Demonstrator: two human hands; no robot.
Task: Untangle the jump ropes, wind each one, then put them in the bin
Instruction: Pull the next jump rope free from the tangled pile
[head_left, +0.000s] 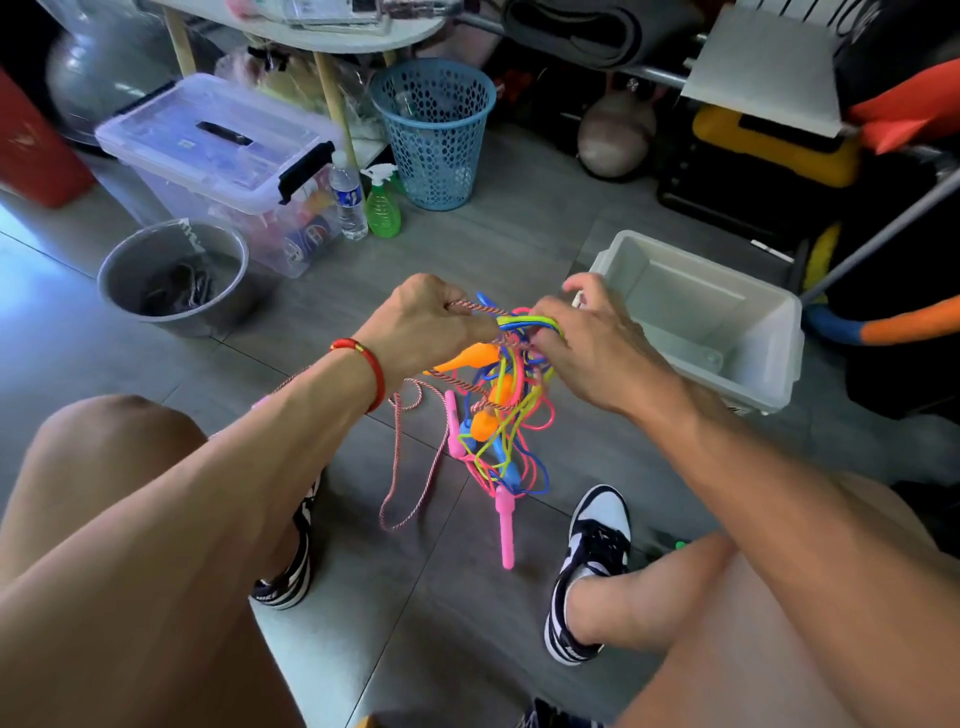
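A tangle of jump ropes (506, 415) in pink, blue, yellow-green and orange hangs between my hands above the floor. My left hand (421, 325) grips a red-and-white braided rope (400, 467), whose long loop trails down to the floor. My right hand (592, 348) pinches the top of the tangle where yellow and blue cords (524, 322) cross. Orange handles (467, 358) and a pink handle (506, 525) dangle in the bundle. The white bin (753, 358) stands on the floor just right of my right hand.
My knees and black-and-white shoes (592, 561) frame the floor below the ropes. A grey bucket (171, 275), a lidded clear storage box (223, 156), a water bottle, a green spray bottle (383, 202) and a blue mesh basket (434, 130) stand at the back left. Cluttered shelving fills the right.
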